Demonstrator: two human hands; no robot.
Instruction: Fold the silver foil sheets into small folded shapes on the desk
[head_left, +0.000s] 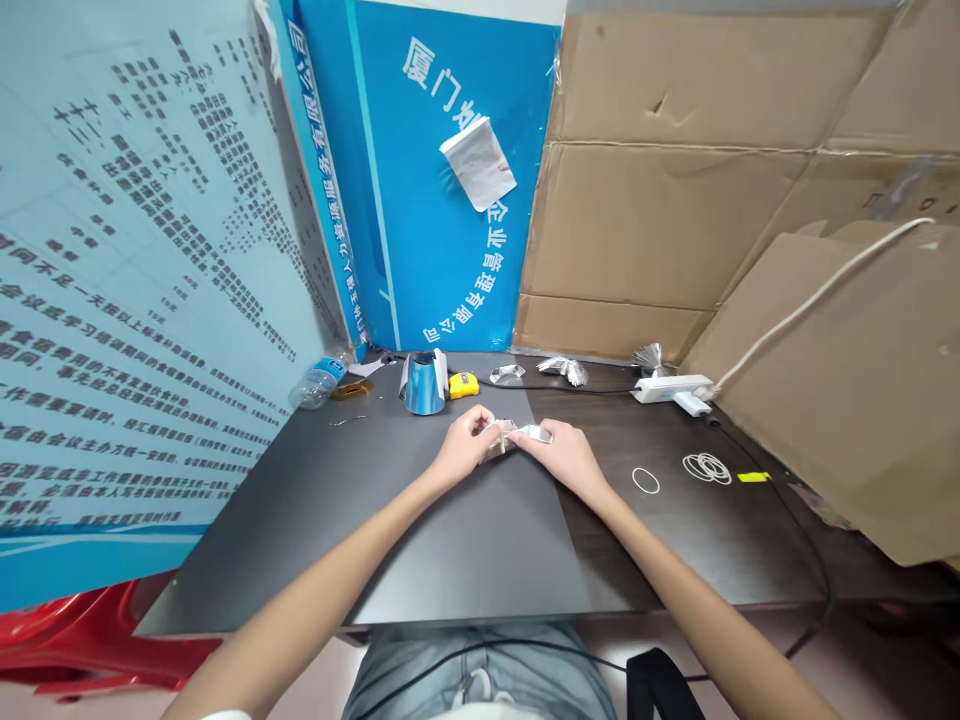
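Note:
Both my hands meet over the middle of the dark table [315, 520]. My left hand [463, 445] is closed, pinching one end of a small shiny silver foil piece [517, 434]. My right hand [564, 455] is closed on the other end of the same piece. The foil is crumpled and partly hidden by my fingers.
Behind my hands stand a curved silver-blue reflective sheet [421, 383], a yellow tape measure [463, 384] and more foil pieces [564, 368]. A plastic bottle [319, 380] lies at left. A white power strip [671, 388], white rubber bands [705, 467], a yellow tag [753, 477] and cardboard [847, 400] sit right.

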